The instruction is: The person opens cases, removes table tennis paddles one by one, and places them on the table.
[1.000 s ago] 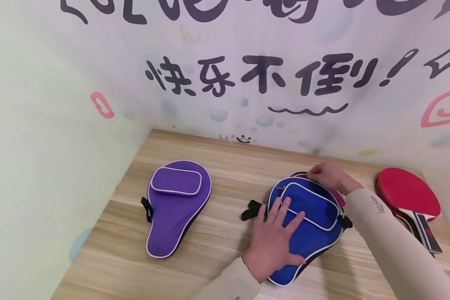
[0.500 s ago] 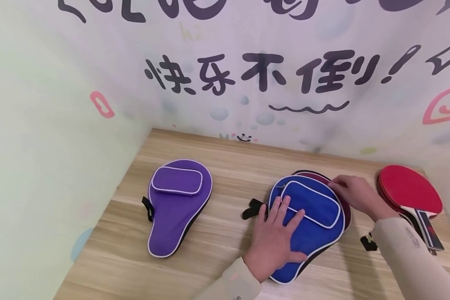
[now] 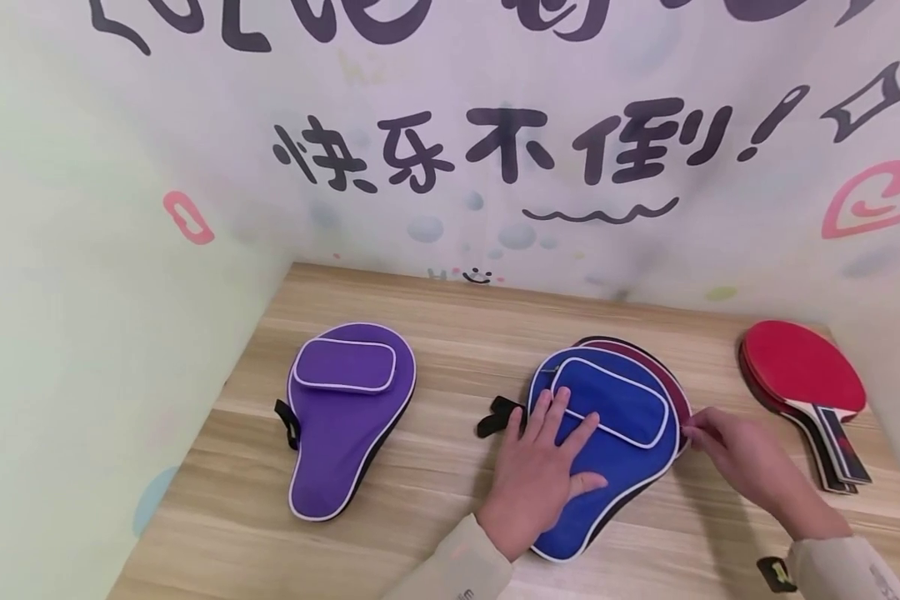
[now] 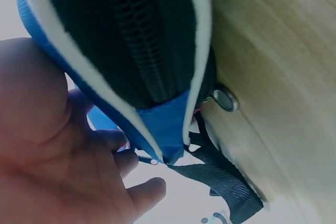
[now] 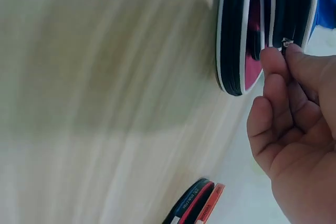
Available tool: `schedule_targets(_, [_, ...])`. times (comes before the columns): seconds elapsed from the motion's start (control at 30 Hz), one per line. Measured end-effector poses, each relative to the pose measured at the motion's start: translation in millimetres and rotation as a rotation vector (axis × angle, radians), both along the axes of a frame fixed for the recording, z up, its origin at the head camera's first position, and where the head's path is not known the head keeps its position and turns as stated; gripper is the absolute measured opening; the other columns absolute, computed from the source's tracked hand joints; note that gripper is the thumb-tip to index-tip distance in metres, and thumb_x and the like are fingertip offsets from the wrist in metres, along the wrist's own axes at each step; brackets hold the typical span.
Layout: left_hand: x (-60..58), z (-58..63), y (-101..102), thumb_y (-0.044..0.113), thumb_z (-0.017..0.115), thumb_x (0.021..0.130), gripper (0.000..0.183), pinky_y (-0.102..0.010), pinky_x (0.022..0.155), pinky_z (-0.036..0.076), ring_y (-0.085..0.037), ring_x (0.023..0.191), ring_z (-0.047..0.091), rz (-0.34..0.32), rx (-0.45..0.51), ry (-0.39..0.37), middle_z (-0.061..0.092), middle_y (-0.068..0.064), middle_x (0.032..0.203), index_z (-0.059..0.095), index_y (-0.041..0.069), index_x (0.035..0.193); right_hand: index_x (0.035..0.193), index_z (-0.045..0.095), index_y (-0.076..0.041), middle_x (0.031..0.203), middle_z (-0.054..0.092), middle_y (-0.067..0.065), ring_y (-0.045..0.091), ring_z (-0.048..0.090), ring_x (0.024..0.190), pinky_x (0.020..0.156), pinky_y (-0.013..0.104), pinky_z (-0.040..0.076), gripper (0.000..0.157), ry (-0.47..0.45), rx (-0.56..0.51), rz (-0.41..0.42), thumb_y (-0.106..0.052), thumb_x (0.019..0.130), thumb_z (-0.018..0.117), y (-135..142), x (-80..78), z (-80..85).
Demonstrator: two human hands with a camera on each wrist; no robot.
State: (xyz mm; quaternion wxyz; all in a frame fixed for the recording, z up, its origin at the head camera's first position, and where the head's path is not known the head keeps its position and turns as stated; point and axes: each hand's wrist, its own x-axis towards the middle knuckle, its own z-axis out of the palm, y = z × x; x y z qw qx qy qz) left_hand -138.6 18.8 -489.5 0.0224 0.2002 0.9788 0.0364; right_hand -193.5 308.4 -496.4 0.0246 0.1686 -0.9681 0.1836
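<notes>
A blue table tennis bat case [image 3: 622, 492] with a front pocket and white piping lies on top of a maroon bat case [image 3: 663, 371], which shows along the far and right edges. My left hand [image 3: 536, 471] rests on the blue case with fingers spread. At the case's right edge, my right hand [image 3: 742, 454] pinches a small zipper pull [image 5: 286, 43] between thumb and finger. The left wrist view shows a stretch of closed zipper [image 4: 142, 35] along the blue case's side and a black strap [image 4: 226, 182].
On the left of the wooden table [image 3: 450, 533] lies a purple bat case [image 3: 337, 442]. Stacked table tennis bats [image 3: 806, 367], the top one red, lie on the right. A printed wall [image 3: 420, 183] stands behind the table.
My right hand has slid along the blue case's edge, from its far end round to the right side and nearer to me. My left hand has stayed on the case.
</notes>
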Motion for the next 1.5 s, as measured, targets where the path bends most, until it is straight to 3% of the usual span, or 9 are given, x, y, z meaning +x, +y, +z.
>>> schedule_targets(0.23, [1.8, -3.7, 1.8, 0.071, 0.019, 0.090, 0.068, -0.053, 0.117, 0.025, -0.024, 0.152, 0.007, 0.040, 0.005, 0.009, 0.003, 0.000, 0.164, 0.011, 0.043, 0.151, 0.084, 0.068, -0.018, 0.071, 0.062, -0.010, -0.008, 0.043, 0.064, 0.053, 0.019, 0.040, 0.013, 0.037, -0.049, -0.014, -0.007, 0.080, 0.073, -12.3, 27.5, -7.1])
schedule_targets(0.5, [3.0, -4.0, 3.0, 0.072, 0.023, 0.090, 0.069, -0.053, 0.117, 0.025, -0.024, 0.151, 0.010, 0.121, 0.019, 0.034, 0.009, -0.002, 0.163, 0.014, 0.042, 0.151, 0.081, 0.067, -0.022, 0.070, 0.059, -0.015, -0.010, 0.043, 0.064, 0.054, 0.008, 0.035, 0.028, 0.169, -0.145, 0.124, 0.000, 0.069, 0.079, -37.8, 54.0, -14.9])
schedule_targets(0.57, [2.6, -4.9, 2.7, 0.072, 0.024, 0.090, 0.069, -0.053, 0.116, 0.025, -0.025, 0.151, 0.011, 0.132, 0.020, 0.036, 0.008, -0.002, 0.163, 0.014, 0.043, 0.151, 0.081, 0.068, -0.023, 0.070, 0.059, -0.017, -0.011, 0.045, 0.064, 0.055, 0.007, 0.036, 0.027, 0.148, -0.173, 0.152, 0.000, 0.070, 0.080, -47.4, 62.3, -16.3])
schedule_targets(0.73, [1.9, -7.5, 2.7, 0.072, 0.024, 0.090, 0.068, -0.054, 0.116, 0.026, -0.026, 0.151, 0.010, 0.140, 0.031, 0.031, 0.006, -0.001, 0.164, 0.013, 0.043, 0.151, 0.084, 0.068, -0.028, 0.075, 0.060, -0.024, -0.012, 0.049, 0.067, 0.058, 0.012, 0.046, 0.018, -0.050, -0.168, 0.128, -0.013, 0.080, 0.075, -70.4, 86.2, -15.5])
schedule_targets(0.83, [1.4, -8.4, 3.0, 0.071, 0.025, 0.090, 0.068, -0.054, 0.116, 0.025, -0.026, 0.151, 0.009, 0.143, 0.037, 0.036, 0.005, -0.002, 0.164, 0.013, 0.043, 0.151, 0.086, 0.067, -0.030, 0.077, 0.059, -0.025, -0.012, 0.049, 0.069, 0.060, 0.015, 0.049, 0.013, -0.101, -0.163, 0.165, -0.019, 0.083, 0.073, -81.4, 96.8, -14.3])
schedule_targets(0.97, [-0.5, -8.8, 3.8, 0.071, 0.026, 0.091, 0.069, -0.053, 0.117, 0.025, -0.026, 0.151, 0.008, 0.146, 0.043, 0.056, 0.007, -0.003, 0.164, 0.015, 0.041, 0.151, 0.085, 0.066, -0.029, 0.077, 0.058, -0.024, -0.012, 0.049, 0.070, 0.060, 0.011, 0.046, 0.014, -0.047, -0.205, 0.259, -0.018, 0.081, 0.075, -93.0, 107.3, -15.5])
schedule_targets(1.27, [-4.3, -5.1, 2.0, 0.069, 0.030, 0.091, 0.068, -0.053, 0.115, 0.027, -0.027, 0.151, 0.012, 0.168, 0.073, 0.080, 0.012, -0.004, 0.163, 0.019, 0.040, 0.151, 0.080, 0.066, -0.026, 0.074, 0.057, -0.023, -0.014, 0.043, 0.067, 0.056, 0.002, 0.034, 0.019, 0.064, -0.280, 0.317, -0.015, 0.075, 0.079, -117.8, 121.8, -24.8])
schedule_targets(1.37, [-6.2, -5.1, 2.0, 0.069, 0.030, 0.091, 0.068, -0.054, 0.115, 0.028, -0.027, 0.151, 0.012, 0.172, 0.074, 0.083, 0.012, -0.004, 0.163, 0.019, 0.040, 0.151, 0.079, 0.067, -0.025, 0.072, 0.057, -0.023, -0.014, 0.040, 0.065, 0.054, 0.005, 0.035, 0.010, 0.024, -0.271, 0.288, -0.021, 0.079, 0.077, -127.8, 125.7, -23.0])
schedule_targets(1.5, [-7.9, -6.4, 1.0, 0.070, 0.030, 0.091, 0.068, -0.054, 0.115, 0.028, -0.029, 0.151, 0.011, 0.178, 0.078, 0.075, 0.010, -0.003, 0.163, 0.018, 0.041, 0.151, 0.076, 0.070, -0.025, 0.066, 0.058, -0.023, -0.015, 0.039, 0.060, 0.051, 0.007, 0.036, 0.009, 0.002, -0.258, 0.168, -0.022, 0.076, 0.079, -147.8, 135.0, -20.2])
